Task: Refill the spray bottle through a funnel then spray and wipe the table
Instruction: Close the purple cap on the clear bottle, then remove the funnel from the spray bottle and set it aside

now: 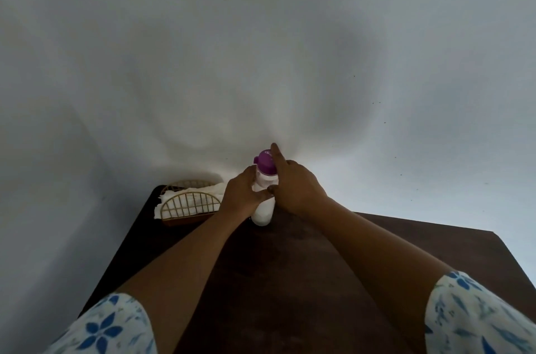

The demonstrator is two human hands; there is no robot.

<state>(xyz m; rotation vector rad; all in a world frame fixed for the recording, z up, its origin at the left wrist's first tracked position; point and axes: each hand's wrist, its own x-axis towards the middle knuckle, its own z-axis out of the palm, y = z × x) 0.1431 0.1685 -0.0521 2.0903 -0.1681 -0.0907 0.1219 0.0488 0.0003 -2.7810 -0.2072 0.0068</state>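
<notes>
A white spray bottle (263, 213) with a purple spray head (265, 163) stands upright near the far edge of the dark brown table (319, 281). My left hand (242, 194) grips the bottle's body from the left. My right hand (293, 185) holds the bottle's neck from the right, with its index finger lying straight up along the purple head. No funnel is in view.
A gold wire basket (188, 205) holding white cloths or paper towels (193, 194) stands at the table's far left corner, just left of the bottle. A plain white wall rises directly behind the table. The table's edges run at the left and right.
</notes>
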